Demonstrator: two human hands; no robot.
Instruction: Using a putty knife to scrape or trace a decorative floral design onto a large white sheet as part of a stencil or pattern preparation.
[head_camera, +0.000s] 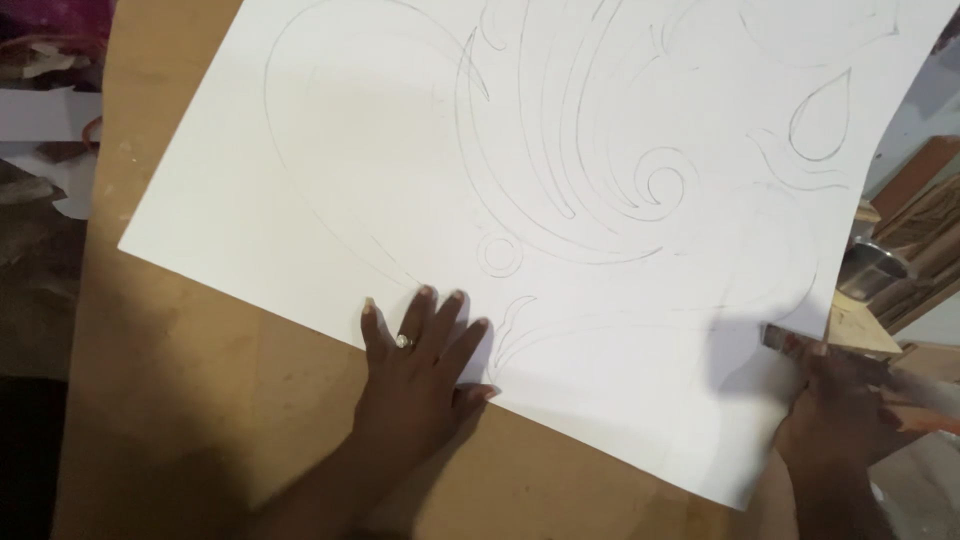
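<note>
Left hand (420, 365): we press it flat, fingers spread, on the sheet's near edge.
Right hand (835, 405): blurred; we cannot tell its grip.
Sheet (330, 190): white, pencilled curves, covering the board (200, 400).
Around: steel cup (875, 265), wood scraps at right.

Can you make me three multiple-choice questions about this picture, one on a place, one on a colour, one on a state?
1. Where does the left hand rest?
A. on the near edge of the paper sheet
B. on a metal cup
C. in the air

2. What colour is the sheet?
A. blue
B. white
C. black

3. How are the left hand's fingers?
A. curled in a fist
B. pinching a pencil
C. spread flat

Answers: 1 A, its fingers overlap the sheet's edge on the wooden board; 2 B, white with pencil lines; 3 C, fingers lie splayed.
</note>
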